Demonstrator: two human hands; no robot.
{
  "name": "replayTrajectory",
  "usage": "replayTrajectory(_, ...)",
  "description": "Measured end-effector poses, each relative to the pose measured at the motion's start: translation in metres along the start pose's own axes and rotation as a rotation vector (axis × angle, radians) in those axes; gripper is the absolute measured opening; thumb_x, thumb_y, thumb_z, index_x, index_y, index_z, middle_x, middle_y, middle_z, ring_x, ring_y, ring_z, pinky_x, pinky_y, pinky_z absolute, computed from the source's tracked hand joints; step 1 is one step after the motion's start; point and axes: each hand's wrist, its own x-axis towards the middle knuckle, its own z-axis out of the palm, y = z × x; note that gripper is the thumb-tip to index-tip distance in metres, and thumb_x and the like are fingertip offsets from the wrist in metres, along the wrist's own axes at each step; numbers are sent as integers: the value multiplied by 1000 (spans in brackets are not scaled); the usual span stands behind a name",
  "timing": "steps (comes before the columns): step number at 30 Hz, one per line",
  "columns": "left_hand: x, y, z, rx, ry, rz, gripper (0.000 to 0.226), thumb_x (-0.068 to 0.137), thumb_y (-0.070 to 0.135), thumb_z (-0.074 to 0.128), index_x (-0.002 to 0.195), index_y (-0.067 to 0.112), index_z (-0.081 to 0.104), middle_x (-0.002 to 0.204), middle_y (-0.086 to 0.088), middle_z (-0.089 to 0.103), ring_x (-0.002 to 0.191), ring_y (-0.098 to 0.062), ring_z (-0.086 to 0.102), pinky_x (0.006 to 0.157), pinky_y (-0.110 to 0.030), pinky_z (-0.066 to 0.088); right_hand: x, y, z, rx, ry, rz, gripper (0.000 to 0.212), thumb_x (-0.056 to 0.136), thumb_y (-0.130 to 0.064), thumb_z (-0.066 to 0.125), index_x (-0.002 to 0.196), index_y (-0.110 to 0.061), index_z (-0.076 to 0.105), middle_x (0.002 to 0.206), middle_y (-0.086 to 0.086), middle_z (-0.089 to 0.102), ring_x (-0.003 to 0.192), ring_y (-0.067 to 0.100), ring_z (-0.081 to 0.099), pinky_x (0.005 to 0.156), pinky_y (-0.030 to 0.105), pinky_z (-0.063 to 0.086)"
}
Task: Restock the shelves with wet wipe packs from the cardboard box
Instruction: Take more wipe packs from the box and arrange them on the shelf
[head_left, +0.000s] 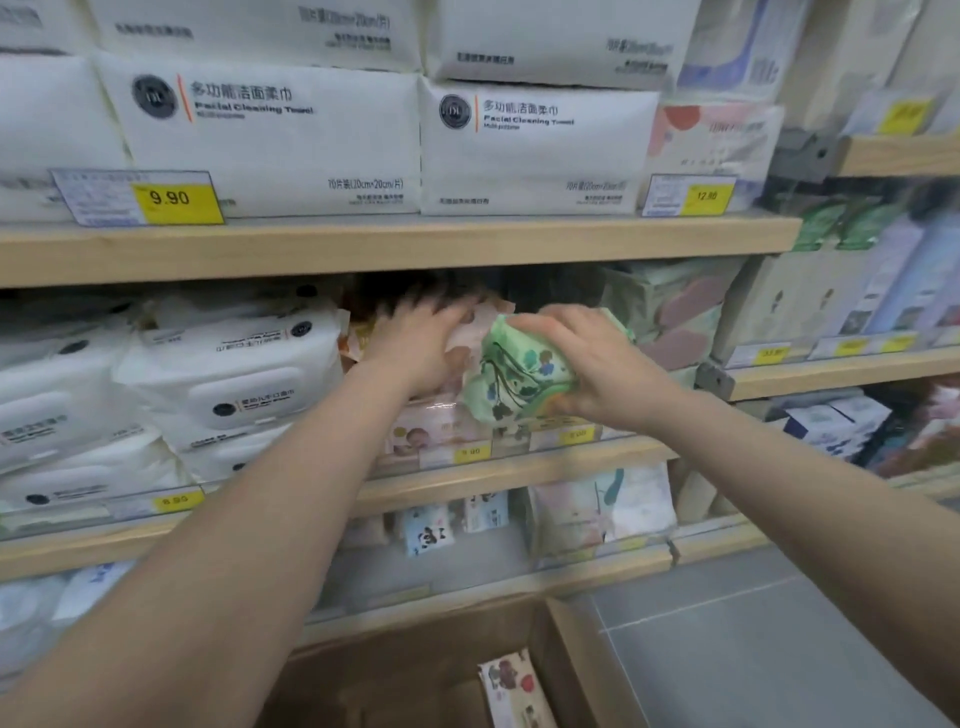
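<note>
**Green pack going in on the middle shelf**

A shop aisle of pale wooden shelves, with a grey tiled floor (753, 623) down to my right. The middle shelf (519, 467) is where I am working.

The green pack (519, 379) is at the front of that shelf, over the price strip, tilted with its printed face toward me. I judge I hold it there to feed it into the gap behind, which is dark and looks short of stock.

My right hand (597, 358) has it: fingers curled over the top edge, palm against its right side, gripping hard enough to crumple the soft wrapper. I cannot see my thumb.

My left hand (421, 348) lies just left of the green pack, fingers spread and nearly straight, pressing flat on the pink packs (436, 426) stacked there. It grips nothing. I think it is there to hold that stack down and aside so the green one can slide in beside it. The fingertips are blurred, so I cannot tell how far back they reach.

Left of the pink packs sit white packs (228, 384) with black round marks. On the shelf above stand large white towel packs (270, 140) and a yellow 9.90 tag (169, 197).

Below, at my feet, the box (441, 670) stands open with one patterned pack (514, 691) showing inside, so more restocking is left.
</note>
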Motion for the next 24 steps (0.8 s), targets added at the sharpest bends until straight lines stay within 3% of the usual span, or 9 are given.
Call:
replayTrajectory(2, 0, -8, 22, 110, -12, -31, 67, 92, 41, 48, 147, 41, 10, 154, -2, 25, 137, -30, 26, 106, -44, 28, 18, 11, 7, -45, -14, 5, 94, 66, -27, 81, 143, -29, 27, 136, 14, 41, 125, 35, 37, 103, 50, 32)
replayTrajectory(6, -3, -13, 41, 168, 173, -12, 64, 92, 38, 46, 147, 40, 14, 148, -2, 34, 130, -28, 34, 100, -45, 29, 28, 44, 16, -108, -139, 83, 96, 70, -24, 80, 147, -33, 25, 145, 13, 34, 133, 34, 30, 110, 46, 24)
replayTrajectory(13, -9, -14, 44, 178, 221, 8, 63, 92, 37, 45, 147, 39, 14, 146, 0, 34, 129, -26, 33, 102, -46, 27, 49, 53, 19, -101, -205, 188, 94, 75, -22, 74, 147, -42, 18, 146, 15, 32, 135, 35, 28, 111, 45, 19)
replayTrajectory(16, -6, -14, 42, 185, 207, -3, 64, 91, 38, 47, 147, 39, 15, 147, 0, 34, 129, -26, 33, 101, -46, 27, 59, 50, 20, -136, -248, 237, 93, 75, -25, 72, 146, -46, 15, 153, 10, 23, 141, 33, 18, 116, 52, 6)
replayTrajectory(19, -9, -12, 44, 174, 210, 0, 64, 91, 37, 47, 147, 39, 15, 148, 2, 32, 130, -25, 31, 102, -46, 25, 54, 46, 28, -158, -223, 278, 91, 76, -29, 68, 146, -48, 13, 151, 11, 21, 138, 34, 16, 116, 52, 3)
replayTrajectory(24, -12, -13, 45, 184, 220, 14, 66, 91, 39, 46, 147, 39, 12, 150, 4, 28, 132, -23, 29, 104, -47, 23, 45, 42, 36, -189, -129, 264, 98, 72, -35, 73, 150, -35, 12, 148, 10, 27, 138, 30, 20, 116, 52, 1)
